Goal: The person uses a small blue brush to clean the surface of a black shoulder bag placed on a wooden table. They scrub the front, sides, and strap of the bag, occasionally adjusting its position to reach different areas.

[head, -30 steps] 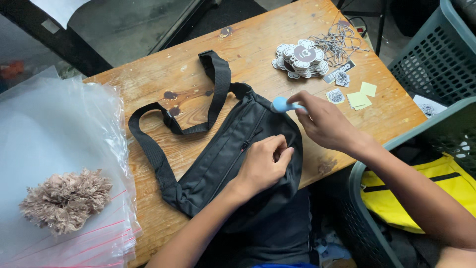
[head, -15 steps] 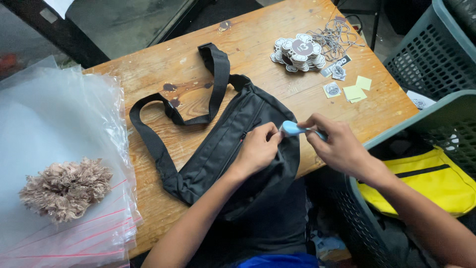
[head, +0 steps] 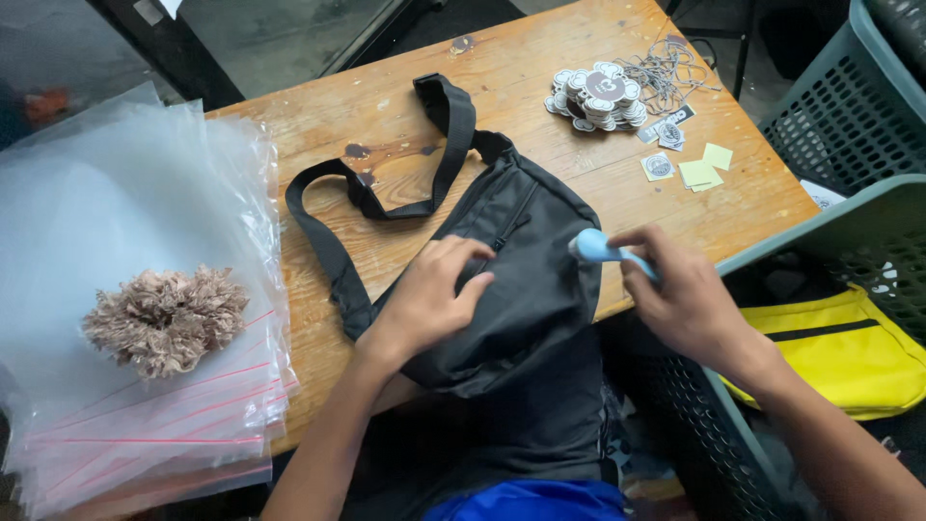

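At the near edge of the worn wooden desk [head: 540, 68] lies a black fabric sling bag [head: 521, 280], its body running from about 1 o'clock at the strap end down to 7 o'clock, where it hangs over the desk edge toward the person. Its black webbing strap [head: 386, 198] loops off toward 10 o'clock. The left hand [head: 434, 299] rests flat on the bag's front beside the zip line, fingers loosely curled and pressing the fabric down. The right hand [head: 680, 299] sits at 3 o'clock from the bag, closed around a small light-blue plastic tool [head: 593, 247]; the tool's rounded tip points toward 10 o'clock and touches or nearly touches the bag's right edge. So the right hand is the nearer one to that edge, with the tool's long axis crossing the bag's.
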